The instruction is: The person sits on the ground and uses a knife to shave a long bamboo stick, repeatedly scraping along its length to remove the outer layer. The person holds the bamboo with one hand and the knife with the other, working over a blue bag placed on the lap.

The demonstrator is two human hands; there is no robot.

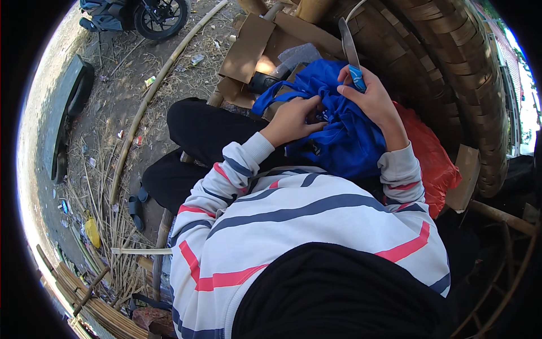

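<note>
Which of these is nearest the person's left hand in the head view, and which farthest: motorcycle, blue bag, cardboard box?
From the left hand, nearest first:
1. Blue bag: right at the fingers, under and to the right of them.
2. Cardboard box: just beyond the bag, toward upper left.
3. Motorcycle: across the ground, top left.

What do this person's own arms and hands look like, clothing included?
The left hand and right hand are bare, with no gloves. The long sleeves are whitish with navy and pinkish-red stripes, ending in plain pale cuffs.
</note>
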